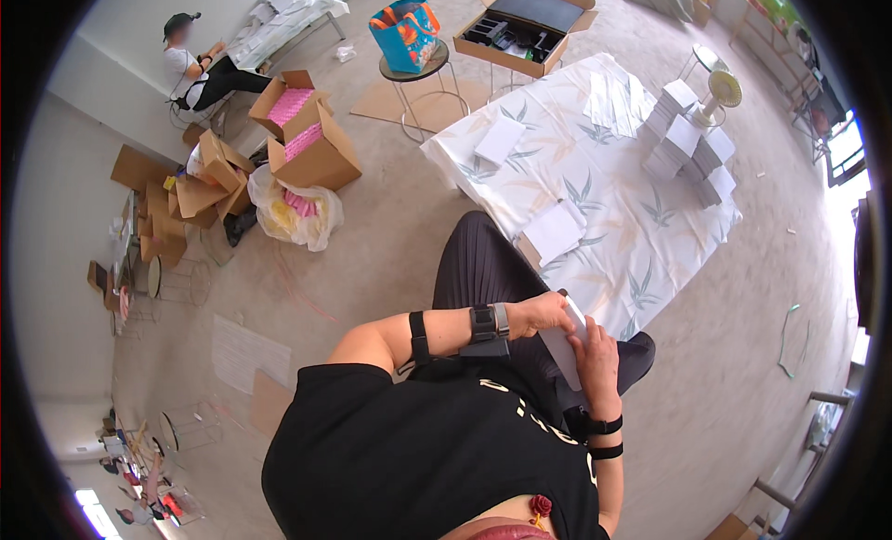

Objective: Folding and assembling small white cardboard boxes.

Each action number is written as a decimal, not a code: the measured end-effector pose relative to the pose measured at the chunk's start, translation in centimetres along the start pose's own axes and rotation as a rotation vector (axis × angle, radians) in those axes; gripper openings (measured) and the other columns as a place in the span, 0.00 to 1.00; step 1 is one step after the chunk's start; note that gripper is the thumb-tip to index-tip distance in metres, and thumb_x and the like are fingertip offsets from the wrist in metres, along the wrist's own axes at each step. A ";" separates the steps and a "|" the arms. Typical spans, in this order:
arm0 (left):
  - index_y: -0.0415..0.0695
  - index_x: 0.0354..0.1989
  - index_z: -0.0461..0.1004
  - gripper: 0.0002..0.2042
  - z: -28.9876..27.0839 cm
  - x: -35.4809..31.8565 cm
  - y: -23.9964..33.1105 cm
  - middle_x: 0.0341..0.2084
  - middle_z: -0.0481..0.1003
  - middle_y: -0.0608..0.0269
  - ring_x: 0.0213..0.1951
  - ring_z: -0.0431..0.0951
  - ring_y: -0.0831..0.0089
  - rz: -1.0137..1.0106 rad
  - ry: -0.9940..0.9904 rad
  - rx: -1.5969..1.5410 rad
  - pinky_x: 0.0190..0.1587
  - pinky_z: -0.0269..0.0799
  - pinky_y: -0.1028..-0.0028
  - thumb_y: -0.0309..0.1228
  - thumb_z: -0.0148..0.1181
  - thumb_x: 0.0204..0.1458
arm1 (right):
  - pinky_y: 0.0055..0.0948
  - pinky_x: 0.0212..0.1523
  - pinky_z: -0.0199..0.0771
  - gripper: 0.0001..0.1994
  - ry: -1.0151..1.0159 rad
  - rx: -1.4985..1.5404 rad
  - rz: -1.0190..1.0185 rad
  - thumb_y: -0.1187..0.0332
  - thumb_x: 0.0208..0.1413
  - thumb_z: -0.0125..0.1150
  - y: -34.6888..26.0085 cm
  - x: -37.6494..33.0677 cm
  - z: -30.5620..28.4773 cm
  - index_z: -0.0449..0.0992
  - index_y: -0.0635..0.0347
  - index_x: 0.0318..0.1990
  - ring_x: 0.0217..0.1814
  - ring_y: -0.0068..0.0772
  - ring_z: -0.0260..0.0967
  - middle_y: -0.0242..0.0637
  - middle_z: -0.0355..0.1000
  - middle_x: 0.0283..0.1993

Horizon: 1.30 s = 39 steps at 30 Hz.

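Observation:
Over my lap, both hands hold a flat white piece of paper or card (561,352). My left hand (539,313) grips its upper end, fingers closed around the edge, with a small dark spot by the fingertips. My right hand (596,356) is closed on its right side, fingers bent over the edge. Just beyond my hands, a small pile of white sheets (555,233) lies on the near edge of the cloth-covered table (641,247). Farther back on the cloth is another white stack (500,140).
Tall white stacks (680,138) and a small fan (723,92) stand at the table's right. Behind it are an open carton (502,59) and a blue bag (406,38) on a stool. Cartons (321,159) and a plastic bag (316,226) sit left; a person (190,71) sits beyond.

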<state>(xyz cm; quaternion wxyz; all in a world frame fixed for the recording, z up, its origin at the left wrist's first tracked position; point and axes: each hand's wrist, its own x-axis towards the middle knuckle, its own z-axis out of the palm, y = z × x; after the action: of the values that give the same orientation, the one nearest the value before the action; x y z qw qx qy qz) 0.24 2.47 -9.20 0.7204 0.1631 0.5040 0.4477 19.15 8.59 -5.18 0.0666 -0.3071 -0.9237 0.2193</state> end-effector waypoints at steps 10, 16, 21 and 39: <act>0.35 0.47 0.78 0.15 0.8 -0.9 2.5 0.36 0.81 0.56 0.37 0.80 0.70 0.496 0.158 0.711 0.43 0.76 0.69 0.23 0.69 0.50 | 0.43 0.36 0.75 0.10 0.174 0.331 0.225 0.67 0.68 0.58 1.2 -0.8 0.5 0.77 0.63 0.50 0.35 0.58 0.77 0.56 0.78 0.37; 0.35 0.70 0.57 0.29 3.0 -0.5 0.0 0.50 0.76 0.55 0.46 0.77 0.72 0.661 0.218 0.421 0.50 0.75 0.71 0.34 0.59 0.66 | 0.24 0.34 0.69 0.14 0.487 0.827 0.412 0.62 0.74 0.52 3.5 -0.3 1.0 0.75 0.66 0.43 0.32 0.20 0.69 0.32 0.76 0.33; 0.37 0.61 0.73 0.18 4.1 -1.0 0.0 0.40 0.79 0.66 0.42 0.76 0.82 0.531 0.028 0.294 0.47 0.75 0.77 0.36 0.53 0.70 | 0.19 0.33 0.66 0.15 0.584 1.218 0.480 0.60 0.75 0.49 2.2 0.5 0.9 0.75 0.64 0.43 0.33 0.15 0.66 0.26 0.73 0.34; 0.35 0.38 0.72 0.12 5.8 -0.9 0.7 0.27 0.74 0.43 0.25 0.70 0.60 0.889 0.423 0.556 0.32 0.70 0.67 0.33 0.56 0.67 | 0.29 0.40 0.72 0.23 0.614 0.684 0.488 0.55 0.77 0.41 2.8 0.7 2.2 0.75 0.70 0.47 0.36 0.29 0.70 0.40 0.76 0.37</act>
<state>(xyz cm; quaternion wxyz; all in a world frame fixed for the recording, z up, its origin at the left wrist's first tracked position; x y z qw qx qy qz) 4.87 3.38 -5.65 0.2757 0.4501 0.6191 0.5815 19.52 10.25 -8.39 0.3779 -0.5242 -0.6388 0.4175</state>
